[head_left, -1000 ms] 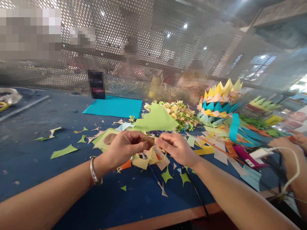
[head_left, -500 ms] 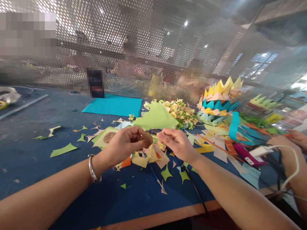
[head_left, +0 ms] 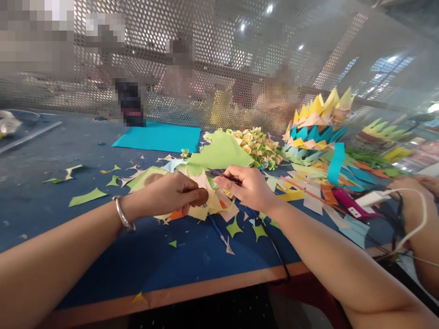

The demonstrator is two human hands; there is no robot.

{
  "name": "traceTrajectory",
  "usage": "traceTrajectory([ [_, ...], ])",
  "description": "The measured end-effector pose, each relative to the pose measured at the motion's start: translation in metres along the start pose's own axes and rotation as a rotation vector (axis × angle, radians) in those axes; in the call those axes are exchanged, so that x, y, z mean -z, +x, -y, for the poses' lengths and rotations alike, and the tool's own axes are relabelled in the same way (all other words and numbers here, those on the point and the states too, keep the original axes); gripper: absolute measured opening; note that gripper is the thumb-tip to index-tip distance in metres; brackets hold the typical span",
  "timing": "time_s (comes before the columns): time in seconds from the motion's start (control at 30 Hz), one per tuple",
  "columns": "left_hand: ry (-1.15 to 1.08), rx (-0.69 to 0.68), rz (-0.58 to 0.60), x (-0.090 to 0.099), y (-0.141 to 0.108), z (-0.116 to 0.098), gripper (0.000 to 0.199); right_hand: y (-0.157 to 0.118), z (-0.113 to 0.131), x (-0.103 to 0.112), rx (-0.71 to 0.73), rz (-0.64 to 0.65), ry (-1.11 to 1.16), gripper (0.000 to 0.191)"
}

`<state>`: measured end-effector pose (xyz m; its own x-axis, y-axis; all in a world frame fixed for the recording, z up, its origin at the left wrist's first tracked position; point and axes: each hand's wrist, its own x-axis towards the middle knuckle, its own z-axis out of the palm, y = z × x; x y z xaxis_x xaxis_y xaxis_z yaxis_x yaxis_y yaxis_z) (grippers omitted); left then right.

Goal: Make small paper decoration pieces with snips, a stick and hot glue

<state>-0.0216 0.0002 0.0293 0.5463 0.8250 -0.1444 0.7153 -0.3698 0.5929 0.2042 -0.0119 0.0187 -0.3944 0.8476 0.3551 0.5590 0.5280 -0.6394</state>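
My left hand (head_left: 176, 194) is closed in a pinch over the paper scraps, palm down, a silver bangle on its wrist. A brownish rounded shape shows at its fingertips; I cannot tell whether it is the thumb or a held piece. My right hand (head_left: 248, 187) is also closed, thumb against curled fingers, with something dark and thin between them that I cannot make out. Both hands are close together but apart. Beneath them lies a pile of cut paper scraps (head_left: 206, 211), and just behind is a light green paper sheet (head_left: 219, 153). A thin blue stick (head_left: 216, 227) points out from the pile.
A turquoise sheet (head_left: 157, 138) lies behind to the left, near a perforated metal screen (head_left: 206, 87). Curled paper pieces (head_left: 262, 148) are heaped beside a layered paper model (head_left: 315, 132). At right are a pink power strip (head_left: 351, 204), a white cable and another person's arm (head_left: 416, 214).
The camera has tipped down a little, so the scene sits higher. My left hand has lowered and turned slightly, its fingertips now below those of my right hand.
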Motion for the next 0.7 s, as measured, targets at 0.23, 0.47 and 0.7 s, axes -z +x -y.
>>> traceTrajectory([
  [0.23,-0.036,0.013,0.014,0.009,-0.003,-0.003,0.041,0.001,-0.003,-0.006,-0.022,0.067,-0.307,0.046],
  [0.47,0.029,-0.001,0.020,0.009,-0.001,0.000,0.042,-0.001,0.001,-0.012,-0.077,0.209,-0.512,0.043],
  [0.7,-0.012,-0.092,-0.020,0.007,0.000,0.001,0.046,-0.007,0.011,-0.017,-0.071,0.281,-0.700,0.039],
])
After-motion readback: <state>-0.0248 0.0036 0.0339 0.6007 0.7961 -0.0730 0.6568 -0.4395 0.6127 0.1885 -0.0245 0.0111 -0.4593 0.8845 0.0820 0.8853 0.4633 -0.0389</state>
